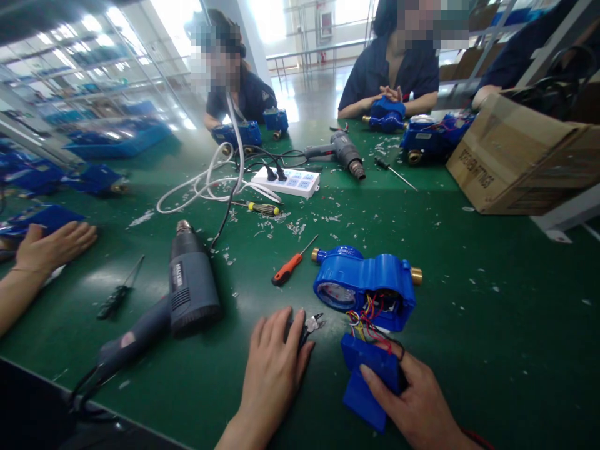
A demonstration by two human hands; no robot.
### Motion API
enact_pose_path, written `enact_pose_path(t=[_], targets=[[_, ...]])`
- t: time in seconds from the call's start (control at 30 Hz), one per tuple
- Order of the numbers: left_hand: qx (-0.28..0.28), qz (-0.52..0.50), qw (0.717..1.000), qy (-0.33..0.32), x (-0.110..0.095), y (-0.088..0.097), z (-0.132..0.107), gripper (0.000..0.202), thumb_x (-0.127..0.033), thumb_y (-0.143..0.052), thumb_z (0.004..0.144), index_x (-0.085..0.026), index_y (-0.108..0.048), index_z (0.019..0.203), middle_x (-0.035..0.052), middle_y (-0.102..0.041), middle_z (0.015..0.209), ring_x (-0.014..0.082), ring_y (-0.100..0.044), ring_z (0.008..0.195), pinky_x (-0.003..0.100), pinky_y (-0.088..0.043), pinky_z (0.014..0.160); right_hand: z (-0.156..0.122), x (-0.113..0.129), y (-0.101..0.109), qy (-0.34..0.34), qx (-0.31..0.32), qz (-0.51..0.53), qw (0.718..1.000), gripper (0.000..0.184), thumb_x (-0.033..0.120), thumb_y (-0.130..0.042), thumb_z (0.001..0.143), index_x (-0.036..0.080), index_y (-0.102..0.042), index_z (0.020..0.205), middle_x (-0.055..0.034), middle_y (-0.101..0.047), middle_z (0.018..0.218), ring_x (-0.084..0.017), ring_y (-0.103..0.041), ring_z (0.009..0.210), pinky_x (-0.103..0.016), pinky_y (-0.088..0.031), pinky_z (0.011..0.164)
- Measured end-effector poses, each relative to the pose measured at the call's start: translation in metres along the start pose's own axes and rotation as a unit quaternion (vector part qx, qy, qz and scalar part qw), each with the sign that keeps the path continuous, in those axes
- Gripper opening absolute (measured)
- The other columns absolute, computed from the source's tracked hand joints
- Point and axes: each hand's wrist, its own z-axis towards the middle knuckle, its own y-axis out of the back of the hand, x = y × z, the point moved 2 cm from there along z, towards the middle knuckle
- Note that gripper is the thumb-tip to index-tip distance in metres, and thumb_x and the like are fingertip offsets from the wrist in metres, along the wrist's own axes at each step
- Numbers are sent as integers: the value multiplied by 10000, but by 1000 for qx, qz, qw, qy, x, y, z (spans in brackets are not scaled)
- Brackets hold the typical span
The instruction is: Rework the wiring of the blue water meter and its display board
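Note:
A blue water meter with brass threaded ends lies on the green table in front of me. Its housing is open on the near side, and red, yellow, white and black wires run out to a blue plastic cover. My right hand grips that cover, thumb on top and fingers behind. Under my left hand are small wire cutters; the jaws poke out past my index finger and thumb, while the handles are mostly hidden. An orange-handled screwdriver lies just beyond my left hand.
A grey heat gun and a dark screwdriver lie to the left, near a co-worker's hand. Farther back are a power strip, another heat gun and a cardboard box. Plastic scraps litter the table.

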Motion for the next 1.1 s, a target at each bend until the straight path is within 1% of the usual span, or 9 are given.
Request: enact_pose_path(t=[0.13,0.2,0.3,0.37,0.43,0.5,0.57,0.9,1.1], targets=[[-36,-47,998,2,12,4,-3,351,-290,-480,851,-187,-487,1187,109,-549,1081,252,-509,1000,436,-427,856,-1,2,3,-109,55,119,985,222,353,-560,811,187,-579,957,-38,-683,818,-204,-664,694,-294,-573,630],[-62,-154,984,60,18,12,-5,313,-285,-453,865,-200,-495,1164,89,-560,1075,226,-528,984,389,-440,847,-2,2,2,-153,73,184,968,244,363,-568,807,185,-570,974,-40,-687,828,-209,-668,715,-292,-578,632],[-11,-399,900,177,18,25,-6,275,-329,-377,894,-222,-512,1108,43,-604,1009,167,-585,906,291,-485,792,-2,2,2,-176,86,241,950,268,362,-581,804,189,-553,1006,-41,-688,868,-207,-666,760,-285,-575,661],[50,-489,855,166,7,34,-5,264,-338,-427,871,-227,-511,1095,30,-607,984,151,-598,879,251,-501,748,-2,2,1,-186,92,250,946,277,362,-587,802,191,-547,1016,-43,-684,888,-206,-661,780,-287,-568,681],[58,-457,884,82,-7,43,-2,307,-256,-499,821,-233,-498,1127,47,-560,1038,163,-567,932,268,-491,774,-1,1,2,-191,100,243,946,265,358,-580,809,190,-548,1012,-45,-679,893,-211,-652,809,-297,-557,709],[9,-332,943,-15,-19,49,0,412,-158,-506,770,-247,-491,1171,71,-507,1085,202,-512,982,350,-456,824,0,1,3,-181,103,224,952,254,342,-571,816,188,-550,1017,-49,-672,905,-218,-638,851,-307,-542,738],[-40,-211,972,-93,-27,50,2,444,-140,-484,762,-254,-501,1190,89,-505,1079,241,-480,973,422,-419,815,1,1,4,-167,102,204,959,255,317,-573,814,187,-549,1033,-55,-663,938,-223,-623,889,-319,-526,770],[-98,-72,983,-136,-28,44,8,360,-199,-460,838,-240,-518,1191,71,-566,1034,247,-464,971,420,-316,858,1,0,2,-154,111,232,954,279,323,-562,839,204,-512,1086,-53,-635,1028,-186,-612,865,-320,-509,813],[-50,-49,982,-178,-25,36,12,382,-162,-394,854,-230,-480,1220,67,-557,991,228,-471,951,394,-335,831,1,-2,6,-131,136,203,961,300,317,-545,850,210,-499,1126,-30,-631,978,-172,-595,815,-317,-506,793]])
